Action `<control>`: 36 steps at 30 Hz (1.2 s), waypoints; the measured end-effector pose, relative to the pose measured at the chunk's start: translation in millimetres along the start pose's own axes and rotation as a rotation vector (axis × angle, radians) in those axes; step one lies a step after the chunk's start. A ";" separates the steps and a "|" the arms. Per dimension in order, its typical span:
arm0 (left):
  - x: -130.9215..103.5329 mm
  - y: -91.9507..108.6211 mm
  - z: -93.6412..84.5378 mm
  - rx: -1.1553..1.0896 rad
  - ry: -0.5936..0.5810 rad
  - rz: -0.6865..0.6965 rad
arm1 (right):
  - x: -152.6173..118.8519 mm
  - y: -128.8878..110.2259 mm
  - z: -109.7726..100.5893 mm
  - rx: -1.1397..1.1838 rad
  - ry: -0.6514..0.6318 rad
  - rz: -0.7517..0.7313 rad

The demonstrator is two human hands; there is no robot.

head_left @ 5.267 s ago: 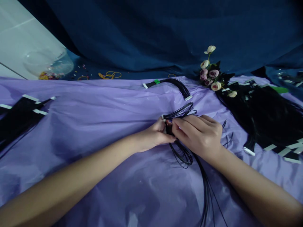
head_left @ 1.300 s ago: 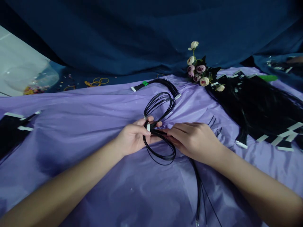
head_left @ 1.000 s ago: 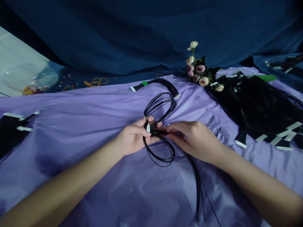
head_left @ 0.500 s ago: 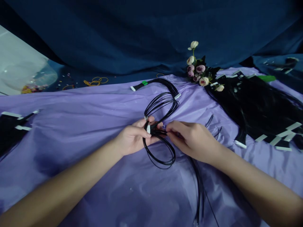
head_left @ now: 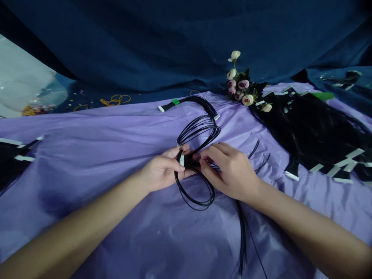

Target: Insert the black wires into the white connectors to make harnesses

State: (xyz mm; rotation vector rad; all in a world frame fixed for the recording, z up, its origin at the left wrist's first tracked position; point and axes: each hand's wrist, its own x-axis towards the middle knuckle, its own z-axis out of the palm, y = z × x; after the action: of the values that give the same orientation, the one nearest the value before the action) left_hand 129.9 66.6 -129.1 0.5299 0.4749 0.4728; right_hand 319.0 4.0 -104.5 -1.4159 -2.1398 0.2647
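Note:
My left hand is closed on a black cable harness that bends into loops above and below the palm. Its thumb presses beside a white connector. At the harness's right side, my right hand pinches thin black wires close to the left fingers; the fingertips partly hide them. Loose black wires hang below my right hand, and several wire ends poke out beyond it. A black cable bundle with green tape and white end connectors lies just past the loops.
A large pile of black cables with white connectors covers the right side. More cables lie at the left edge. Artificial flowers stand at the back, and yellow rubber bands lie behind the purple cloth.
My right hand has shifted slightly left, nearer the left fingers, still pinching the wires. The left hand keeps its hold on the harness. The view has turned slightly.

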 end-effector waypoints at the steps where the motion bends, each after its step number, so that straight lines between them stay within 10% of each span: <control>1: 0.1 -0.1 -0.3 -0.007 -0.003 -0.003 | 0.0 0.0 0.1 0.146 -0.021 0.076; 7: 1.0 -0.3 0.8 -0.023 -0.032 0.017 | 6.0 10.4 -18.8 1.244 -0.154 0.527; 11: 0.8 -0.3 3.4 -0.041 -0.027 0.022 | 13.1 18.0 -37.0 1.480 0.029 0.595; 19: 0.4 -0.5 1.8 -0.055 -0.084 0.006 | 17.6 29.0 -28.8 1.145 0.533 0.479; 29: 1.5 -4.7 4.0 0.053 0.059 -0.049 | 2.8 11.4 -27.7 0.668 0.624 0.164; 36: 1.0 -8.4 12.2 0.160 0.076 -0.029 | -4.5 2.3 -9.5 0.062 0.350 -0.226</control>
State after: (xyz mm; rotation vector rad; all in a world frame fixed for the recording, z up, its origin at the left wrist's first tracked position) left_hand 139.8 56.3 -124.9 0.6598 0.5954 0.4304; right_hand 327.4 -0.4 -99.1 -1.0819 -1.9584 -0.0046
